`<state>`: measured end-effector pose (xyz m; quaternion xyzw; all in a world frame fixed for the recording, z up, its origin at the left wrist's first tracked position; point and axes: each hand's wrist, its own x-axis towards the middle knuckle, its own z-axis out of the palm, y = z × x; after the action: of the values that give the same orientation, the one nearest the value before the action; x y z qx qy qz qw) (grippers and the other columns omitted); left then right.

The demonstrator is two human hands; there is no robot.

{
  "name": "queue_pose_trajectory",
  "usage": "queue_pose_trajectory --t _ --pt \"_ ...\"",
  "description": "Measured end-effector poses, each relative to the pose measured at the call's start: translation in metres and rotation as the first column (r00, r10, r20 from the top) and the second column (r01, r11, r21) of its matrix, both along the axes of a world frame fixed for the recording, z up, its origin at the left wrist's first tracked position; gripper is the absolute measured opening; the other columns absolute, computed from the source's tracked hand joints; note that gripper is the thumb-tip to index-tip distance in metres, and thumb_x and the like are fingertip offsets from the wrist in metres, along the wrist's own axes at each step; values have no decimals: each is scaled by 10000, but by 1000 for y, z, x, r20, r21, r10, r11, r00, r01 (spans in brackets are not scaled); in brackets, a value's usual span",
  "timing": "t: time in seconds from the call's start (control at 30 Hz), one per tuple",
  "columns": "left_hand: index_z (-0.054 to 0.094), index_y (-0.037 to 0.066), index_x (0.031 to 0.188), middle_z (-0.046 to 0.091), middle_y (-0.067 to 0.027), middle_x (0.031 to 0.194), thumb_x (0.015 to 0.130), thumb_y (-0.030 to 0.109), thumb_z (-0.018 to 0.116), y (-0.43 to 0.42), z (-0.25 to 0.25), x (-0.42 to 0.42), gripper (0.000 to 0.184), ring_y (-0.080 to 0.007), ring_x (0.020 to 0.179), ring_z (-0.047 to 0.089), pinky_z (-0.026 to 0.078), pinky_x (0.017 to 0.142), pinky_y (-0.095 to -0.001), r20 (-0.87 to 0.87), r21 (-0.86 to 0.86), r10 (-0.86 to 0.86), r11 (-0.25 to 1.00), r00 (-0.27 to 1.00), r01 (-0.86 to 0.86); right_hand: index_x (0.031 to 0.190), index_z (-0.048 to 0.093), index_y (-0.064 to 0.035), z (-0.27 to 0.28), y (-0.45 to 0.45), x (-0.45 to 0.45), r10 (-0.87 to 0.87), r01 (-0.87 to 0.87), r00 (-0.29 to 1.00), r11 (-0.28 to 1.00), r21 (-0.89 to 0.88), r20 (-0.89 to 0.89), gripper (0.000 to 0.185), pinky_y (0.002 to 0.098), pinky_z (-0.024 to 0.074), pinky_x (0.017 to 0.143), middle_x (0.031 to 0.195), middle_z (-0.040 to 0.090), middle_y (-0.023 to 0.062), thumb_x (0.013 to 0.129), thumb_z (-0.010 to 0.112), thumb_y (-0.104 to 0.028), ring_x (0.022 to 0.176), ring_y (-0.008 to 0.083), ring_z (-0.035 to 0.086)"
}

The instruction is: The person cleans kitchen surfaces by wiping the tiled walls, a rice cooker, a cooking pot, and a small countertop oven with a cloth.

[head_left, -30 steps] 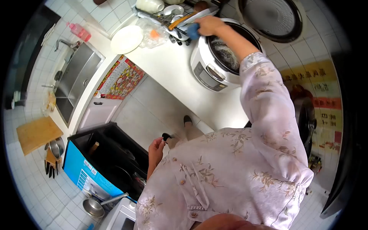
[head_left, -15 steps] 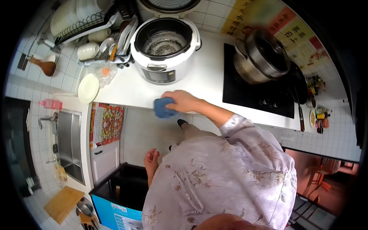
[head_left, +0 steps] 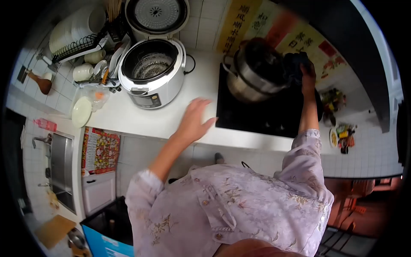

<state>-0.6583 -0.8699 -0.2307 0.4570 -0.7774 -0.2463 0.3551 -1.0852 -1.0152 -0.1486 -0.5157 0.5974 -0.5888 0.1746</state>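
My right hand (head_left: 308, 77) grips a dark blue cloth (head_left: 294, 67) at the right side of the steel pot (head_left: 248, 85). Whether the cloth touches the pot's handle there is hard to make out in the shadow. The pot stands on the black cooktop (head_left: 257, 122) with a dark lid (head_left: 261, 58) on it. Over the white counter, left of the cooktop, my left hand (head_left: 195, 122) is held with fingers extended and thumb apart, holding nothing. Farther left, a white rice cooker (head_left: 165, 92) has its lid raised, and its dark inner pot shows whitish residue.
Left of the cooker are a dish rack (head_left: 77, 47) with plates and cups, a pale green plate (head_left: 81, 112) and a plastic bag (head_left: 97, 95). Bottles and jars (head_left: 342, 135) are at the right. A sink (head_left: 62, 171) lies to the left.
My right hand has carried the cloth from the counter's front edge to the pot's right side. My left hand has risen from beside my body to above the counter. The view has shifted right.
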Motion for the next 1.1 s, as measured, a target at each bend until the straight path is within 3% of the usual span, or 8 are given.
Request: queue_pose_trajectory --t 0.17,0.23,0.4,0.5,0.73,0.8,0.97,1.1 --pt "457 98 1272 390 -183 1326 743 272 678 -104 41 -174 599 -373 1232 345 297 1025 -447 47 -265 -31 963 998 42 1296 434 -19 33 -102 -17 364 -374 924 924 74 121 541 342 387 930 1246 495 134 837 637 -222 1133 245 482" --pt "457 111 1274 368 -176 1345 744 288 673 -128 51 -221 599 -363 1253 321 280 1036 -455 1 -279 -40 960 999 38 1305 428 -44 20 -159 -24 430 -417 896 901 125 -109 530 350 413 913 1255 491 133 844 631 -207 1125 242 496" --pt "448 108 1285 334 -145 1374 785 326 627 -159 58 -270 573 -307 1280 283 243 1053 -466 260 -350 65 936 963 32 1276 459 -92 14 -164 67 735 -629 170 593 502 -656 472 355 443 908 1278 477 137 835 625 -110 1134 257 498" --pt "464 76 1270 322 -120 1387 819 355 583 -173 37 -282 544 -286 1300 242 227 1064 -446 372 -349 162 937 914 -24 1275 463 -88 5 -170 91 779 -389 38 588 709 -626 482 351 442 914 1286 475 124 822 628 -75 1136 256 497" --pt "549 69 1222 340 -114 1376 838 383 528 -176 40 -286 497 -292 1307 214 199 1066 -450 457 -391 219 920 862 -27 1294 449 -72 0 -186 -15 791 -377 493 569 731 -361 473 354 404 953 1296 470 128 846 599 -97 1175 247 463" --pt "507 62 1249 298 -99 1406 840 408 530 -173 43 -283 536 -262 1314 208 199 1075 -434 474 -326 184 945 861 -22 1315 426 -74 -2 -152 -37 640 -305 279 766 566 -716 464 343 385 963 1302 462 132 875 569 -121 1180 234 455" --pt "539 47 1200 365 -123 1359 793 357 573 -169 50 -267 513 -285 1286 271 200 1075 -446 350 -355 109 935 930 24 1327 389 -74 -48 -74 -88 612 -405 640 783 473 -465 517 366 366 977 1291 482 178 874 560 -253 1197 299 464" --pt "563 13 1126 454 -158 1272 704 190 590 -177 44 -270 458 -326 1223 364 235 1064 -432 243 -427 129 904 961 -13 1327 384 -64 -38 -27 -69 455 -176 641 871 459 -618 503 364 372 971 1284 486 180 880 552 -224 1189 296 472"
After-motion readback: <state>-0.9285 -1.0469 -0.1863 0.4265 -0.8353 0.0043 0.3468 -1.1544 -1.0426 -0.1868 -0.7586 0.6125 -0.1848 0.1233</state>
